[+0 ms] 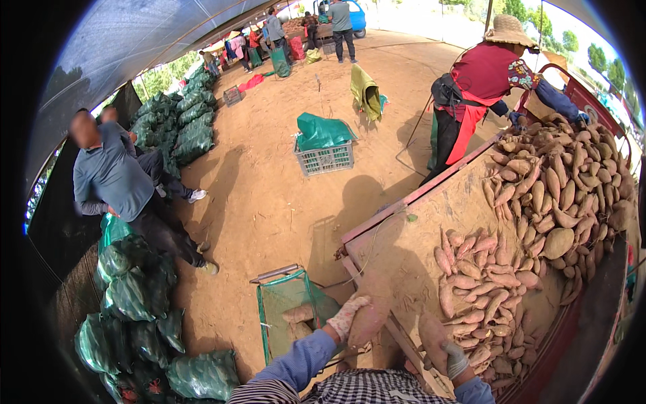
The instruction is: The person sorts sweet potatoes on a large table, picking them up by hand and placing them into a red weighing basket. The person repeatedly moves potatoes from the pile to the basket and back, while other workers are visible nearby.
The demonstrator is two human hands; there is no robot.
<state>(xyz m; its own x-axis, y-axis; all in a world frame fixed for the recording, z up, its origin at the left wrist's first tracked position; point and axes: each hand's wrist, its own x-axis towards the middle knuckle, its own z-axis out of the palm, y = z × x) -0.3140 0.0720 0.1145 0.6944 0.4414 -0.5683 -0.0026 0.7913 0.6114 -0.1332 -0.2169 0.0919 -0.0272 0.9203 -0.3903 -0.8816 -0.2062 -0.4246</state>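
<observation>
My left hand [348, 315], in a patterned glove, grips a large sweet potato [367, 318] between the open green mesh bag [282, 323] and the edge of the truck bed. Two or more sweet potatoes [299, 314] lie inside that bag, which hangs from a metal frame. In a grey glove, my right hand [455, 359] holds another long sweet potato [433, 338] above the bed's near edge. Just beyond it, a pile of smaller reddish sweet potatoes [484, 293] lies on the truck bed [419, 252].
A co-worker in a straw hat [484, 76] leans over a larger sweet potato heap [565, 187]. Filled green mesh bags [133, 293] stand at left beside a seated person [116, 166]. A grey plastic crate [325, 159] with green cloth sits on the dirt ground.
</observation>
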